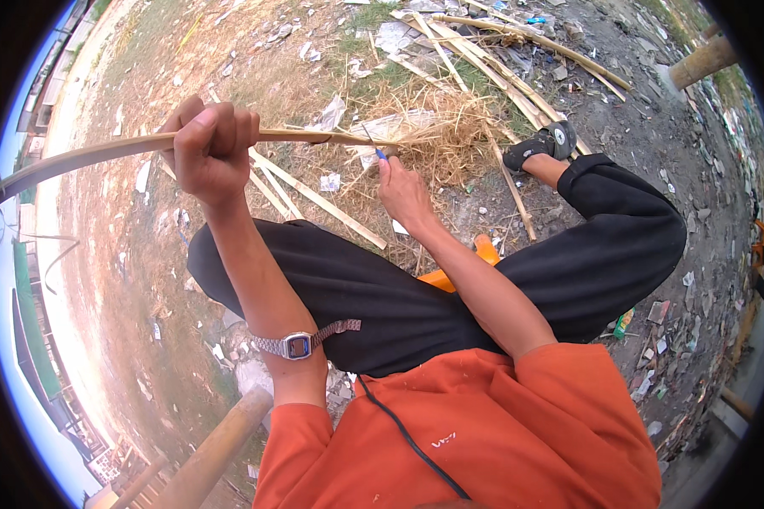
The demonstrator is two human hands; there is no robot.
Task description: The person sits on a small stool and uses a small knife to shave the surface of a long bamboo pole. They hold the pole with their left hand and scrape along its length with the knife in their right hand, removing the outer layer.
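Note:
My left hand is closed in a fist round a long bamboo strip, raised at the left of the head view. The strip runs from the far left edge, bowed, through the fist and tapers toward the middle. My right hand grips a small knife with a blue handle. Its thin blade points up and crosses the strip near its right end; whether it cuts in cannot be seen. Beyond the right hand lies a heap of pale bamboo shavings.
Several split bamboo strips lie at the far side, others beside my left knee. An orange plastic seat shows between my legs. Thick poles stand at the lower left and far right. Scraps litter the ground.

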